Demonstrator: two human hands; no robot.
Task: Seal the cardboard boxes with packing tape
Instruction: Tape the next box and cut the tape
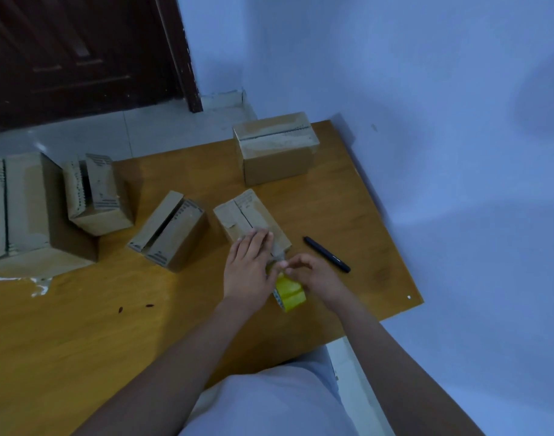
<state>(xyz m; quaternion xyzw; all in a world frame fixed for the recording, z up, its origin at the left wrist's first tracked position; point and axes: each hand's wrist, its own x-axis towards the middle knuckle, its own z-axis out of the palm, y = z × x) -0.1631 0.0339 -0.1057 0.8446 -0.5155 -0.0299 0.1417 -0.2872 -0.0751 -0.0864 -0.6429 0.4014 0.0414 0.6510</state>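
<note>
A small cardboard box (244, 215) lies in the middle of the wooden table (348, 196), its top flaps closed along a centre seam. My left hand (249, 262) lies flat with straight fingers on the near end of this box. Just below the box is a yellow roll of packing tape (290, 292). My right hand (315, 273) is curled over the roll and pinches the tape at its top edge, close to the box's near corner. A strip of tape seems to run from the roll onto the box.
A black pen-like tool (327, 254) lies right of the box. Another box (275, 146) stands at the back, several more (170, 231) (96, 193) (24, 209) to the left. The table's right edge meets a pale wall; a dark door (80, 51) is behind.
</note>
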